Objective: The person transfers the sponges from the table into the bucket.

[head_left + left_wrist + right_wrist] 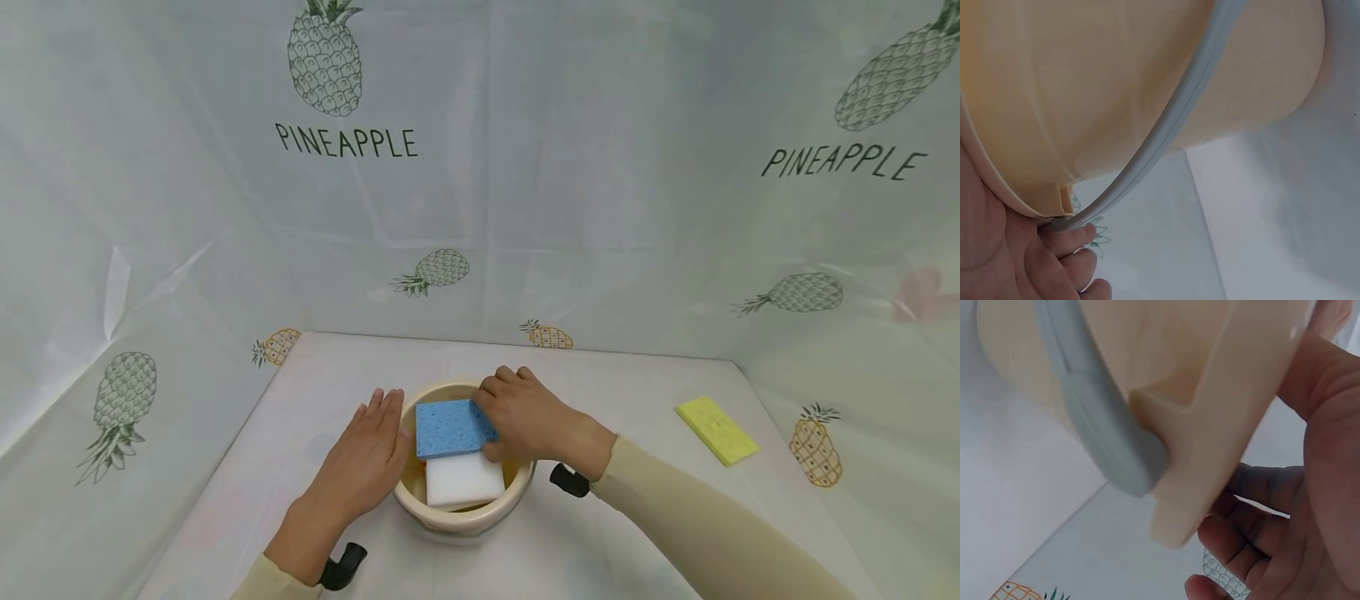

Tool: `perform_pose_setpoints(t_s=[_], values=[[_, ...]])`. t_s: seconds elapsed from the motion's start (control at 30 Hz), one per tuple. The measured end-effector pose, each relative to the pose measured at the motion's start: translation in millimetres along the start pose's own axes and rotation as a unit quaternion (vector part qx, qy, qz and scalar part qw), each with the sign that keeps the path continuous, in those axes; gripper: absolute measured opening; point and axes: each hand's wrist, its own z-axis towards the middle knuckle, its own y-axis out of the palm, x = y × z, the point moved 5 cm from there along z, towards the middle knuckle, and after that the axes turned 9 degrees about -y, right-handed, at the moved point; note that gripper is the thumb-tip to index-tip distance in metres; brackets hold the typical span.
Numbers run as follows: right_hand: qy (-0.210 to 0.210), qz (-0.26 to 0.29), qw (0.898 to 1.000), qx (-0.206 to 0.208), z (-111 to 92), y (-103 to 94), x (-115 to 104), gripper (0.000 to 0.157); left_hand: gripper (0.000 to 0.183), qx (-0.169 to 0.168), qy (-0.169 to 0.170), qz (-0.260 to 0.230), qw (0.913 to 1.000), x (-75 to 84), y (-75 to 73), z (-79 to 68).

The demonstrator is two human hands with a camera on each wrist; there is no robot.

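Note:
A cream bucket (459, 522) stands on the table with a white sponge (465, 479) inside it. Over the white one, in the bucket's mouth, is a blue sponge (452, 427). My right hand (528, 417) grips the blue sponge by its right edge, thumb on the near side and fingers on the far side. Against the left part of the rim rests my left hand (367, 462), its fingers straight and pointing away from me. The left wrist view shows that palm beside the rim and the grey handle (1169, 119) hanging down the bucket's wall. A bit of red peeks out beside the white sponge.
A yellow sponge (717, 430) lies on the table (622, 517) to the right. White sheeting (600, 208) printed with pineapples rises behind the table and along both sides.

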Motion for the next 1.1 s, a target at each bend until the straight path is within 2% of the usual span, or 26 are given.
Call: perform_pose_setpoints(t_s=[0.17,0.5,0.8,0.97,1.1], values=[[0.016,0.037,0.999,-0.007,-2.8,-0.2,0.3,0.067,0.057,0.000,-0.001,-0.007,1.0000,-0.5,0.1,-0.1],[0.017,0.059,0.998,0.011,-7.1,-2.3,3.5,0.071,0.057,-0.008,-0.008,-0.013,0.9998,-0.4,-0.8,-0.6],[0.036,0.067,0.993,0.095,-27.3,-9.2,25.3,0.069,0.057,-0.003,-0.006,-0.016,0.9999,-0.9,0.1,-0.6],[0.081,0.060,0.983,0.154,-48.8,-11.3,50.5,0.060,0.057,0.001,-0.001,-0.017,0.9999,-0.7,0.5,-0.6],[0.125,0.023,0.972,0.197,-70.6,-5.0,78.2,0.055,0.057,0.000,-0.001,-0.014,0.9999,-0.5,0.7,-0.5]])
